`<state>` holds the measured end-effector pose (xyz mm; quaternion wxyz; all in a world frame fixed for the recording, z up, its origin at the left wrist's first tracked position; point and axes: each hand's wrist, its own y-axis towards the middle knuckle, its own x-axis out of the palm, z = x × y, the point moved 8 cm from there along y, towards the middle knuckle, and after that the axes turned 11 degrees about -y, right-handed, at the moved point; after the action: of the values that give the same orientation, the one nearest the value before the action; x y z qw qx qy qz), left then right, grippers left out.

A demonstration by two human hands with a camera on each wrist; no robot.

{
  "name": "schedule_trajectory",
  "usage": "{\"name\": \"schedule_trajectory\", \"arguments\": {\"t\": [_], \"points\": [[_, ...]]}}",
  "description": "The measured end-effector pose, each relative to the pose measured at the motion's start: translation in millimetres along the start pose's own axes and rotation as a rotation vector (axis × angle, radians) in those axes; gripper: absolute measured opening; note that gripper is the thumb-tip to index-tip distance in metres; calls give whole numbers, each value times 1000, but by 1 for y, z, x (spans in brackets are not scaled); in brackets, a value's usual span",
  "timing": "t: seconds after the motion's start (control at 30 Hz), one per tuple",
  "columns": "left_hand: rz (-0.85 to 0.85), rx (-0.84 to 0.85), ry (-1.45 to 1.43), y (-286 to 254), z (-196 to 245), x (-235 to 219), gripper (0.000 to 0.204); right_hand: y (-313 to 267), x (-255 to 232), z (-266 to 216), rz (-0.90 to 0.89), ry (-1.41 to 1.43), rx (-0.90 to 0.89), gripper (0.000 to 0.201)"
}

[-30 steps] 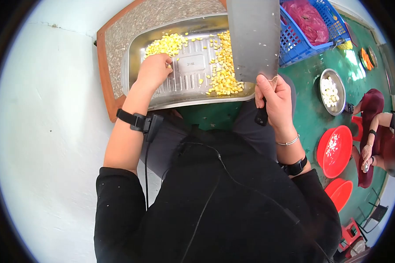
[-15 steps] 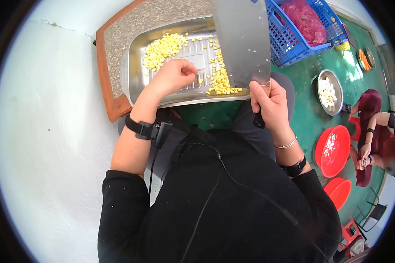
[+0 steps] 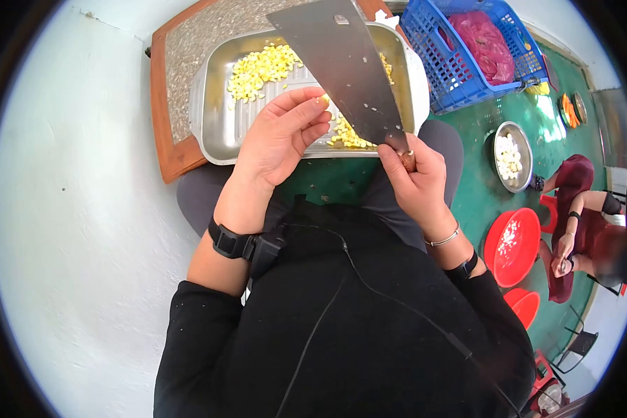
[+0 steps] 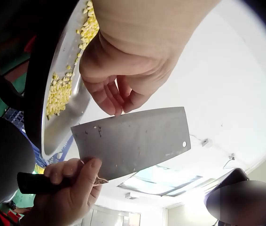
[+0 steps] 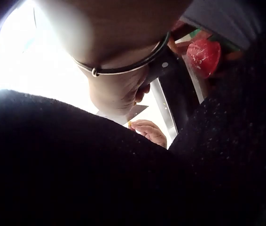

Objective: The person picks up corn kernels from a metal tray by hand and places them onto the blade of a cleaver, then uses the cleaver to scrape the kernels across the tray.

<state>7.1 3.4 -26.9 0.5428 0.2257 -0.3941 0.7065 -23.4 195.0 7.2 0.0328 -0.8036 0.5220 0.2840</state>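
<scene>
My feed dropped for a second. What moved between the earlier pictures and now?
The left hand left the corn kernels in the metal tray, came back toward the body and now has its fingertips at the cleaver blade. The right hand tilted the cleaver leftward across the tray. The right hand kept its grip on the handle; tray and blue basket stayed put.

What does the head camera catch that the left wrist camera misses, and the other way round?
Only the head view shows the blue basket, the red basins, a seated person at the right edge and the stone-topped board under the metal tray.

Only the left wrist view shows the cleaver's dark handle and the ceiling beyond.

Both show the cleaver gripped by the right hand, the left hand beside its blade, and the yellow kernels in the tray.
</scene>
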Motion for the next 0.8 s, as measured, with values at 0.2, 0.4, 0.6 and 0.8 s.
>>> {"name": "schedule_trajectory", "arguments": {"t": [0.2,0.4,0.6,0.8], "points": [[8,11,-67,-3,-1,-5,15,-1,3,-10,37,-81,-101,20],[-85,-4,-87,-6,-3,0,19,-2,2,-25,61,-181,-238,26],[-16,3,-133,-11,-5,10,11,0,1,-30,57,-236,-314,33],[-93,-107,-8,-6,-18,8,22,0,1,-28,98,-200,-339,30]]}}
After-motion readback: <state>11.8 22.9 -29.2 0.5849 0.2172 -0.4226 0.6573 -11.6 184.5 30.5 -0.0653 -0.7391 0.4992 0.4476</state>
